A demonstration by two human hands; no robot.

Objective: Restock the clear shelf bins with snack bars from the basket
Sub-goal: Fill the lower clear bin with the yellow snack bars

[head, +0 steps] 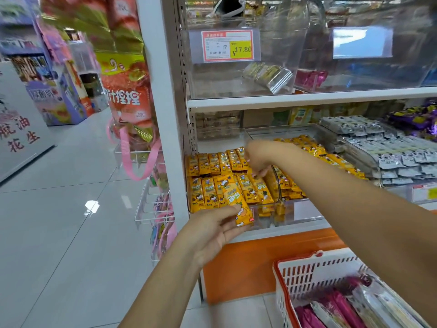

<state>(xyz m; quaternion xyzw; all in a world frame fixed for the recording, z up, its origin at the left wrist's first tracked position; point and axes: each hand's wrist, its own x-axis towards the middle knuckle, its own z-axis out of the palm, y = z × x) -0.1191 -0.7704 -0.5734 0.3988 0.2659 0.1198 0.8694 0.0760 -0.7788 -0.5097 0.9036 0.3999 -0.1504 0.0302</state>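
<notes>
- Snack bar (234, 197) — centre frame, long axis running up-frame, its top end over the front row in the clear bin (303, 209).
- Left hand (212, 230) pinches its lower end (clearly the nearer hand).
- Right hand (256, 157) is just above, fingers curled onto the packed rows — grip unclear.
- Basket (283, 263) is at lower right.

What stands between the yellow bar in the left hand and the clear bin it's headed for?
Nothing covers the clear bin; the yellow snack bar, held by the left hand, is at its front edge. But the bin's left side is packed with standing bars, and the right hand reaches in above them.
</notes>
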